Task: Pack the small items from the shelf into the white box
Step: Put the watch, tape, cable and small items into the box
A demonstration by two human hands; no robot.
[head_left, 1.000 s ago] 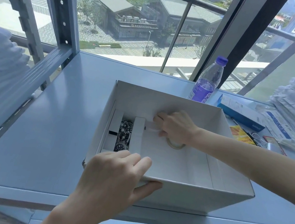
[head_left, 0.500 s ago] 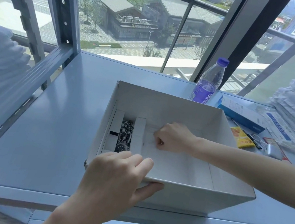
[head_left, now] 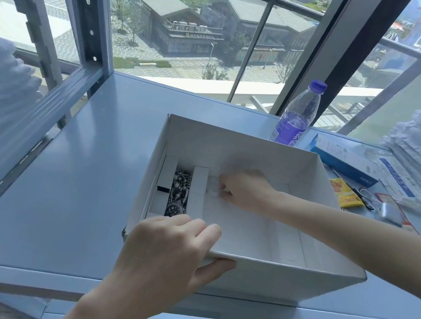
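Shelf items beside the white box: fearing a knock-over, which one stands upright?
The purple-capped bottle behind the white box; the blue carton, yellow packet and silver item all lie flat.

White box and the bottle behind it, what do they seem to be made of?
White box: likely matte cardboard, going by its thin, straight walls and folded floor flaps. Bottle: clear glossy plastic by the look, see-through above a purple label, with a purple cap.

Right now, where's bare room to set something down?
Bare: shelf left of the white box, out to the frame rail; box floor between right hand and near wall. Crowded: right of the box, with bottle, blue carton, yellow packet.
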